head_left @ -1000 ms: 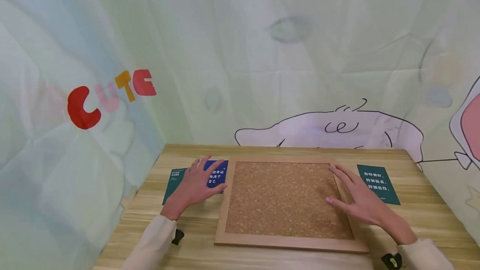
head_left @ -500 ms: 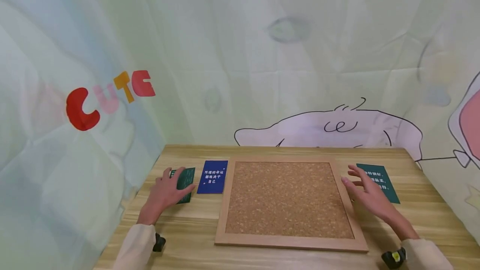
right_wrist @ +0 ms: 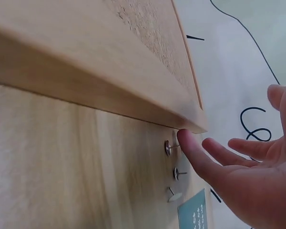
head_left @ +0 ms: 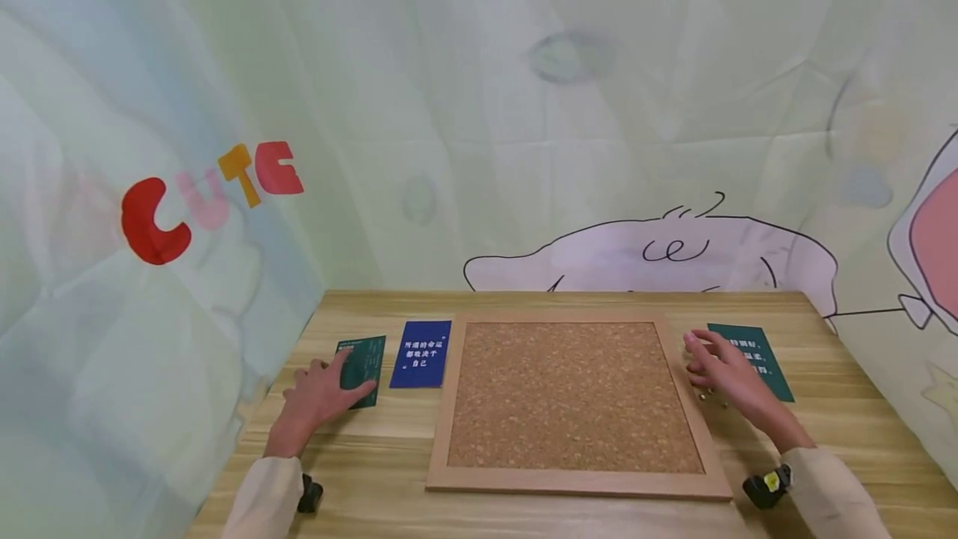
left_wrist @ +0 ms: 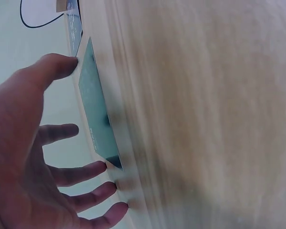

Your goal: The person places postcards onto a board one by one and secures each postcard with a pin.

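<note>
My left hand [head_left: 318, 393] is spread over the left green card [head_left: 367, 373], with white print on it. In the left wrist view the thumb is beside one end of that card [left_wrist: 97, 105] and bent fingers are near the other end; contact is hard to tell. A blue card [head_left: 421, 354] lies just to its right. On the other side, my right hand [head_left: 737, 381] is between the cork board [head_left: 569, 398] and the right green card [head_left: 774, 368], partly covering that card. Thumbtacks [right_wrist: 176, 173] lie on the table by its fingers; one fingertip is close to a pin. Neither hand holds anything visible.
The cork board's raised wooden frame [head_left: 580, 482] occupies the middle of the wooden table [head_left: 374, 481]. Behind and at the sides hangs a printed cloth backdrop [head_left: 412, 106]. Each wrist bears a small black device [head_left: 310, 493].
Both hands have moved outward from the board. My left hand has gone from the blue card to the left green card. My right hand has come down beside the thumbtacks.
</note>
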